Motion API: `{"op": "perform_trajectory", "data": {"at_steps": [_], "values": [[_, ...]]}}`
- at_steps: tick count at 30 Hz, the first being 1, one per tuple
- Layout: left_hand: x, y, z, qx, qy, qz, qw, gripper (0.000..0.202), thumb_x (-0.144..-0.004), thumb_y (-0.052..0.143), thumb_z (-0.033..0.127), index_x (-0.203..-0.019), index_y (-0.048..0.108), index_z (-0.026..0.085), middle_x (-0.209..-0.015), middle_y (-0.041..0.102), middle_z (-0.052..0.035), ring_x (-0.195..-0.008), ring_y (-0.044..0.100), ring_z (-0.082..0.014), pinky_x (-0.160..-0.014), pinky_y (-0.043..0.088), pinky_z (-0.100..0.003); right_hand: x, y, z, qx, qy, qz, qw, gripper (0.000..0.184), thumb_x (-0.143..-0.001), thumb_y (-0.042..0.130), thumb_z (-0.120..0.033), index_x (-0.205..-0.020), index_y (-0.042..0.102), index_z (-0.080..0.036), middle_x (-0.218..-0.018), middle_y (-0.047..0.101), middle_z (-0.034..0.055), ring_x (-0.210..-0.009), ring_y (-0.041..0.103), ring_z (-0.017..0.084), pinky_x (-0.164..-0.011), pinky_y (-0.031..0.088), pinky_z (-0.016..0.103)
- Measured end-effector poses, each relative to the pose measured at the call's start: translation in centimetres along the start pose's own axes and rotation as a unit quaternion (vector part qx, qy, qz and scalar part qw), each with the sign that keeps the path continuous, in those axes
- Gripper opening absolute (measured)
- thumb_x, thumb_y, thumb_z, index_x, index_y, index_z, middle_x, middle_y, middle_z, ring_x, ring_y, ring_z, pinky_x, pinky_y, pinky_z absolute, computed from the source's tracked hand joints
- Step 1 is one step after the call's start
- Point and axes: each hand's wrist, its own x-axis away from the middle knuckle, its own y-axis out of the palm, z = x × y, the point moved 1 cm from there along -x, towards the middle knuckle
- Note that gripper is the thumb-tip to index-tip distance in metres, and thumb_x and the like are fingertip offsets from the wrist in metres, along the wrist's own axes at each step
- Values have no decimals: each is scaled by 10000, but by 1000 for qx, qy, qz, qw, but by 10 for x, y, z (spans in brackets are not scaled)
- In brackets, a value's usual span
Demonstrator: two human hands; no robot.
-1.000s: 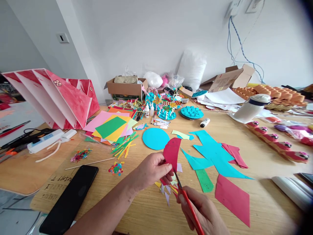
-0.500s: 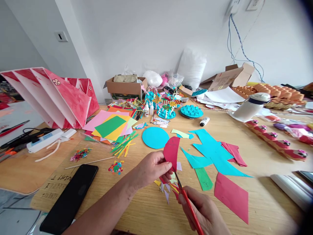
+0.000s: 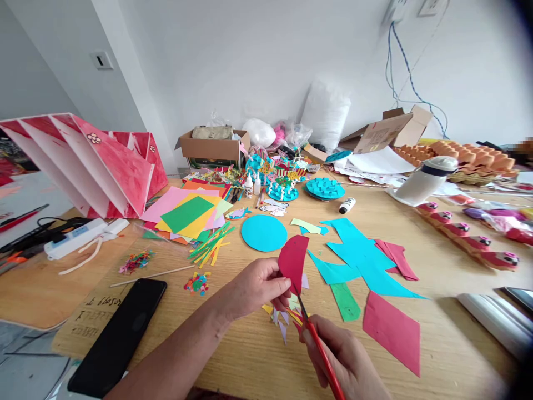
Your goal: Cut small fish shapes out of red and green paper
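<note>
Pinched between the thumb and fingers of my left hand (image 3: 262, 286) is a dark red piece of paper (image 3: 295, 258) with a curved left edge. My right hand (image 3: 333, 350) is closed around red-handled scissors (image 3: 318, 344). The blade tips meet the paper's lower edge, right by my left fingers. Under my hands lie small scraps of paper (image 3: 283, 328) in purple, yellow and red. A blue paper circle (image 3: 264, 233) rests flat just beyond my left hand. To the right are blue paper offcuts (image 3: 362, 255), a green piece (image 3: 345, 303) and a red piece (image 3: 393, 333).
A black phone (image 3: 120, 336) lies at the front left. Stacked coloured sheets (image 3: 187, 214), paper strips (image 3: 210, 244) and a wooden stick (image 3: 154, 276) are further back. A white bottle (image 3: 431, 178) and a painted egg-carton strip (image 3: 468, 236) stand at the right.
The red paper has tilted slightly to the right in my left hand. My right hand with the scissors has shifted very little, and the view has moved slightly.
</note>
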Motion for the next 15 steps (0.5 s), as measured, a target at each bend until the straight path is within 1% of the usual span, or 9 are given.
{"op": "perform_trajectory", "data": {"at_steps": [3, 5, 10, 15], "values": [[1, 0, 0, 4, -2, -7, 1000, 210, -714, 543, 316, -756, 550, 110, -619, 539, -6, -534, 525, -89, -544, 455, -224, 1, 0, -4, 5, -1, -3, 1000, 427, -856, 318, -554, -659, 449, -199, -447, 356, -67, -400, 361, 97, -371, 306, 193], [1, 0, 0, 8, -1, -4, 1000, 208, -718, 549, 317, -749, 552, 111, -623, 542, -8, -539, 526, -88, -543, 454, -219, 2, 0, -8, 1, 2, 3, 1000, 442, -852, 309, -568, -644, 440, -201, -447, 350, -66, -397, 349, 94, -372, 305, 195], [1, 1, 0, 16, -4, -6, 1000, 214, -712, 573, 321, -731, 546, 110, -621, 547, -9, -539, 529, -89, -536, 457, -216, 2, -1, -6, -7, -13, 11, 1000, 413, -839, 372, -543, -623, 450, -199, -435, 340, -69, -398, 337, 92, -378, 294, 197], [1, 0, -1, 17, -5, -12, 1000, 212, -712, 569, 318, -733, 543, 109, -626, 546, -9, -542, 531, -88, -537, 461, -215, 2, -1, 0, 5, -16, 19, 1000, 398, -842, 385, -522, -613, 435, -200, -454, 341, -65, -417, 351, 96, -384, 294, 197]]}}
